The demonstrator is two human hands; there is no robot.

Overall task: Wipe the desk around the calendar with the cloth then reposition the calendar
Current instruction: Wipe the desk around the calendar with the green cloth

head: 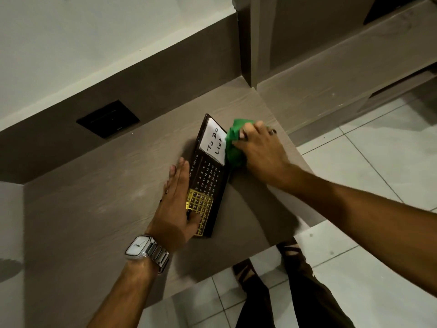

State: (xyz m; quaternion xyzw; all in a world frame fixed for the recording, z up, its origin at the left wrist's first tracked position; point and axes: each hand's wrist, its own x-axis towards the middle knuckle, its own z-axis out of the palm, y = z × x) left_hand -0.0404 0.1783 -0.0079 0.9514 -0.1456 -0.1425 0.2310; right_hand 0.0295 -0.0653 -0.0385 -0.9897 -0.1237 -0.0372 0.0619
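From the head camera, a desk (99, 209) with a pale grey-brown wood-grain top fills the middle of the view, its matte surface streaked with fine lines and its front edge cut square above glossy white floor tiles (378, 162). The calendar (209, 176) lies flat on the desk, a long, dark, glossy rectangular slab set at an angle, near the right front edge and closer to the desk's far right corner than to the left side. Its far end carries a white paper note (214, 142) hand-lettered "To Do List"; the middle shows rows of pale printed numbers and month names, and the near end has a gold grid of small squares. The left hand (176, 204) rests flat and open on the calendar's left long edge, fingers straight and together, thumb lying over the gold grid, pressing rather than gripping. A silver metal-link wristwatch (144, 249) with a square white face sits on that wrist. The right hand (260, 150) is closed around the cloth (234, 145), a crumpled bright green wad of soft fabric, bunched under the fingers and pushed against the calendar's right long edge beside the note, touching the desk. A flat black square socket plate (107, 118) is set in the brown back panel behind the desk.
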